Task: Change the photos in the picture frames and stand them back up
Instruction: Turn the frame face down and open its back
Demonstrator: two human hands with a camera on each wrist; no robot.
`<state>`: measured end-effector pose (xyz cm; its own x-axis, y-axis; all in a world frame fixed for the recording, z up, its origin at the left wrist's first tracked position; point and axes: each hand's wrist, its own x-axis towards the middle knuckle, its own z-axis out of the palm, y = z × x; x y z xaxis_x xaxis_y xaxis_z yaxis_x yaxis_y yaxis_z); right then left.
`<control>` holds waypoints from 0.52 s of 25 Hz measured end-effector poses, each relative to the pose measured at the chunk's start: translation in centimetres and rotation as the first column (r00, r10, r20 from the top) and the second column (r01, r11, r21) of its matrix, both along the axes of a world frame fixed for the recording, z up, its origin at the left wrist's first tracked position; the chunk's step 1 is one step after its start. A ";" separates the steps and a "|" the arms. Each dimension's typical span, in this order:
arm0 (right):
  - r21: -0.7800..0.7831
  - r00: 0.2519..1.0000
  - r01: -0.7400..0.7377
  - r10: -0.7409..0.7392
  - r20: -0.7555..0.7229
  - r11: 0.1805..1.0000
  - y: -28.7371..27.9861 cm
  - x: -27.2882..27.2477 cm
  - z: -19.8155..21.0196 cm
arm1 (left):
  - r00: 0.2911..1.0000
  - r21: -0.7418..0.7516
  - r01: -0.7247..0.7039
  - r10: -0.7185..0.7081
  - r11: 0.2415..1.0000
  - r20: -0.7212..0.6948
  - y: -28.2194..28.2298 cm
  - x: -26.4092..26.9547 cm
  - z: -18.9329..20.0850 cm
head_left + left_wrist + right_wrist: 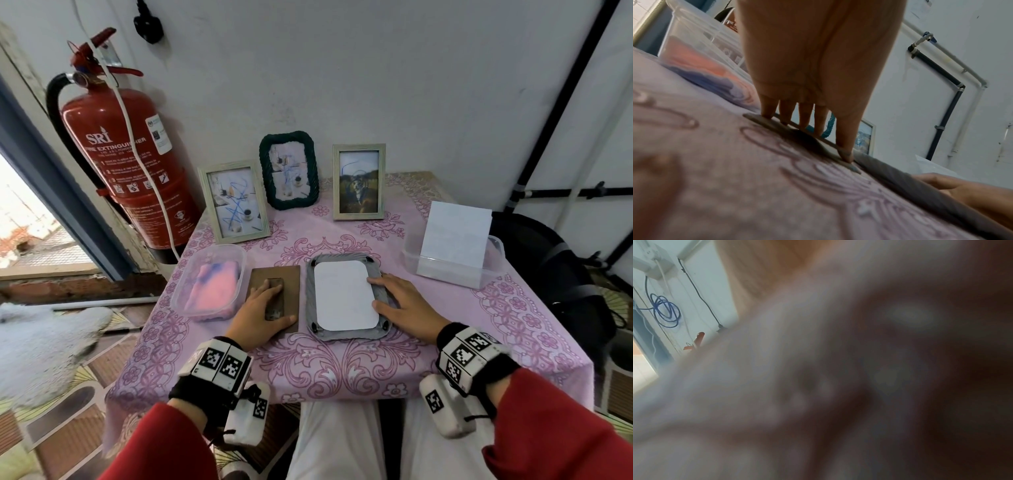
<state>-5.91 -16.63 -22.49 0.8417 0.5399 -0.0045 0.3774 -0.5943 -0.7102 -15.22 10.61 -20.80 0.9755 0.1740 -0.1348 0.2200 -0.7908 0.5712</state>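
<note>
My left hand (259, 310) lay flat on the brown backing board (274, 297), my right hand (404, 303) flat on the grey frame (346, 297), face-down mid-table. The loose white photo (345, 295) could have slipped askew when I refitted the board.

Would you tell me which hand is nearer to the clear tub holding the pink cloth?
Left. The left hand rests on the brown backing board beside the tub; the right hand is across the grey frame.

sleeves (164, 445): red | wrist units (222, 363): white, black markers | trousers (342, 445): white
</note>
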 end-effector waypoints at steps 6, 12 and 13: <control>-0.001 1.000 0.009 -0.009 -0.002 1.000 0.0 0.0 -0.1 | 0.997 0.007 -0.058 0.058 0.998 0.051 -0.9 0.4 0.5; -0.023 1.000 0.028 -0.028 -0.004 0.999 0.0 -0.1 -0.1 | 0.981 0.099 -0.133 0.117 0.986 0.156 -4.1 2.0 2.3; -0.026 1.000 0.030 -0.030 -0.005 0.999 0.0 -0.2 -0.1 | 0.989 0.151 -0.120 0.104 0.981 0.106 -4.6 2.3 2.4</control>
<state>-6.08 -16.67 -22.56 0.8575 0.5141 -0.0229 0.3551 -0.6234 -0.6966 -12.90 5.97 -18.38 0.9557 0.2944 -0.0027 0.2617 -0.8454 0.4656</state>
